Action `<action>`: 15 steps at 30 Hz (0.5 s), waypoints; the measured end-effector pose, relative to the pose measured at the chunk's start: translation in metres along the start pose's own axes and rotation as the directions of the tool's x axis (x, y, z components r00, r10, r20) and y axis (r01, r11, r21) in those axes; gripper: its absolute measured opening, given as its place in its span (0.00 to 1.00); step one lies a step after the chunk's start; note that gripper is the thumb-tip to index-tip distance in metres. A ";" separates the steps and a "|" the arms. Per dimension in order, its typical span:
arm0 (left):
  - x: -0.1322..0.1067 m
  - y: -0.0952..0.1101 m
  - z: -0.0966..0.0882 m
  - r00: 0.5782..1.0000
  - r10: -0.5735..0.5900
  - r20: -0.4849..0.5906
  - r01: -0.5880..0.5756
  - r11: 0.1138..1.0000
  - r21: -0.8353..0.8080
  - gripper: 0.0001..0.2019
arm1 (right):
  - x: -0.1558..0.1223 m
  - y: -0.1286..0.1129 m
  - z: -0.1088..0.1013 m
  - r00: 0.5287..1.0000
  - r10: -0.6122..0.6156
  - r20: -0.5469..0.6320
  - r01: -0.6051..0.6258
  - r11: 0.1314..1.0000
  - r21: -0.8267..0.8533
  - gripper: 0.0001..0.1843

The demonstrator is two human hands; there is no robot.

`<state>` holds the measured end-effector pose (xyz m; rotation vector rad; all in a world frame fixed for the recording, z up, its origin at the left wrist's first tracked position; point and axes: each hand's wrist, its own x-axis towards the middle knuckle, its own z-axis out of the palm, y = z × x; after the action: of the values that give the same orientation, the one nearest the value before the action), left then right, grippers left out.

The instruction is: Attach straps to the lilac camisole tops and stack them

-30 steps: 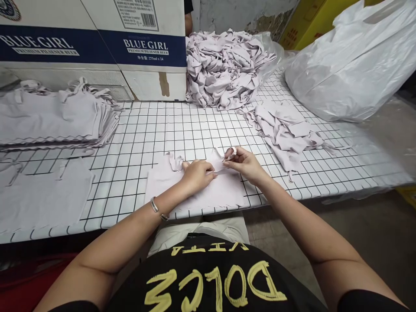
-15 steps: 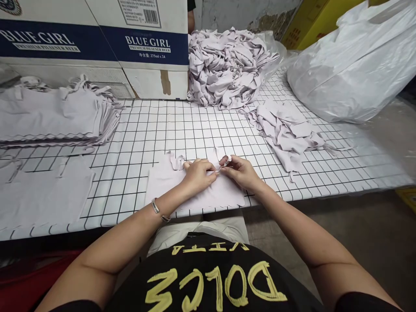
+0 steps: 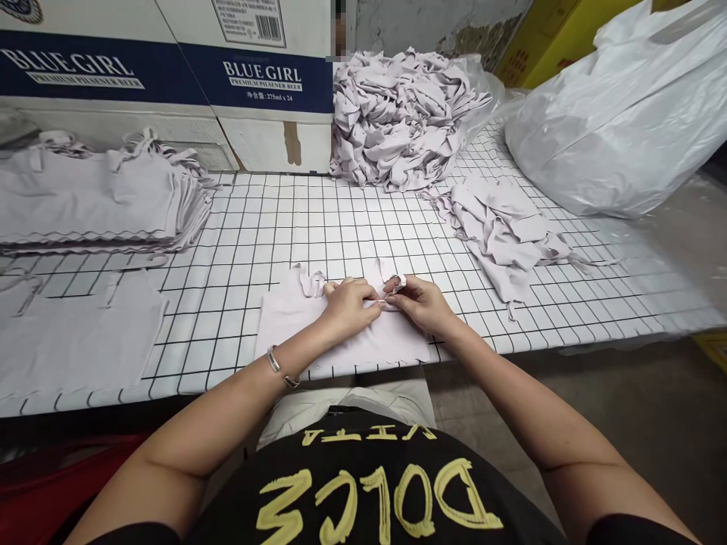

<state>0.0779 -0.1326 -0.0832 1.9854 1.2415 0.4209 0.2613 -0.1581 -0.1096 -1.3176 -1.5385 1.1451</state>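
Observation:
A pale pink strappy top [image 3: 352, 344] lies flat near the front edge of the table. My left hand [image 3: 353, 304] is closed in a pinch on the top's upper edge, its wrist resting over the cloth. Close beside it, my right hand [image 3: 419, 304] pinches the same edge and the base of a thin strap, with the strap curling up by the index finger. The fingertips of both hands nearly meet, hiding the exact spot they grip. Another strap [image 3: 310, 283] of this top lies loose left of my left hand.
Folded pale tops [image 3: 91, 193] are stacked at the left, with another top [image 3: 79, 333] laid flat before them. A large carton [image 3: 273, 144] stands behind. A heap of crumpled garments [image 3: 397, 121], a smaller pile [image 3: 505, 235] and a white plastic bag [image 3: 613, 129] occupy the back and right.
Both hands keep their pinch on the top with hardly any movement. The whole view has shifted very slightly.

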 end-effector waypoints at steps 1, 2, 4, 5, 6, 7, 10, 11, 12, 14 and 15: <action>0.000 0.000 0.000 1.000 -0.003 -0.003 0.003 1.000 0.002 0.05 | 0.000 0.000 0.000 1.000 0.000 -0.003 0.000 1.000 0.002 0.06; 0.000 0.000 0.000 1.000 -0.004 -0.004 0.004 1.000 0.004 0.05 | 0.000 0.000 0.000 1.000 0.000 -0.002 0.000 1.000 0.005 0.06; 0.000 0.000 0.000 1.000 -0.001 -0.001 0.001 1.000 0.005 0.06 | 0.000 0.000 -0.001 1.000 0.004 0.004 -0.004 1.000 0.007 0.06; 0.000 0.000 0.000 1.000 0.003 0.001 -0.003 1.000 0.004 0.05 | 0.000 0.000 0.000 1.000 0.005 0.006 -0.005 1.000 0.007 0.06; 0.000 0.000 0.000 1.000 0.007 0.003 -0.007 1.000 0.004 0.05 | 0.000 0.000 0.000 1.000 0.003 0.007 -0.003 1.000 0.006 0.05; 0.000 0.000 0.000 1.000 0.009 0.003 -0.009 1.000 0.003 0.05 | -0.001 0.000 0.000 1.000 0.001 0.007 -0.001 1.000 0.004 0.05; 0.000 0.000 0.000 1.000 0.007 0.005 -0.007 1.000 0.000 0.05 | -0.002 0.002 0.002 1.000 -0.013 0.005 0.013 1.000 0.001 0.04; 0.000 0.000 0.000 1.000 0.005 0.007 -0.005 1.000 -0.001 0.05 | -0.002 0.002 0.002 1.000 -0.022 0.005 0.022 1.000 -0.006 0.04; 0.000 0.000 0.000 1.000 0.003 0.009 -0.003 1.000 -0.001 0.05 | -0.003 0.003 0.003 0.999 -0.038 0.002 0.038 0.999 -0.024 0.04; 0.000 0.001 -0.001 1.000 0.000 0.012 0.000 1.000 0.005 0.06 | -0.004 0.004 0.004 0.996 -0.094 -0.011 0.092 0.991 -0.097 0.04; 0.000 0.001 -0.001 1.000 0.000 0.013 0.000 1.000 0.009 0.06 | -0.004 0.005 0.004 0.992 -0.127 -0.021 0.123 0.982 -0.143 0.05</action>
<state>0.0777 -0.1324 -0.0821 1.9926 1.2376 0.4016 0.2590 -0.1623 -0.1157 -1.3033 -1.6815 0.9487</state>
